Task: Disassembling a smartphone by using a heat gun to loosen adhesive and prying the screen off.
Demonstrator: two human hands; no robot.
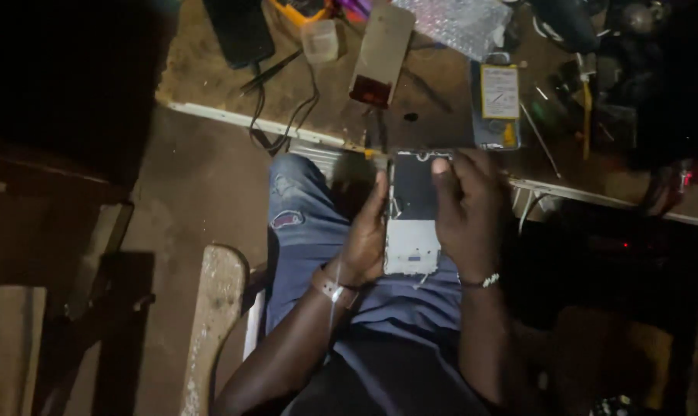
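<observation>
Fingers [369,212] of the left hand [364,246] are pressed together and curled along the left edge of an opened phone [412,219], while the right hand [464,212] wraps the other edge with its thumb [443,185] laid flat on the dark upper part of the phone's inside; between them they clamp it firmly. The phone is held upright over the person's lap, just below the near edge of the workbench [210,77], its pale lower half facing up and its top end close to the bench's white rim. Each wrist carries a band, a light one on the left and a beaded one on the right. The legs beneath are in blue jeans [306,231] with a patch on the thigh. On the bench, well apart from the hands, lie a yellow-labelled battery [499,100], a long tan case back [379,50], a small clear tub [320,40], a black device [239,29] with cables trailing off the edge, and a sheet of bubble wrap [460,21]. A worn wooden plank [210,323] stands to the left of the knee. The room around is too dark to make out.
</observation>
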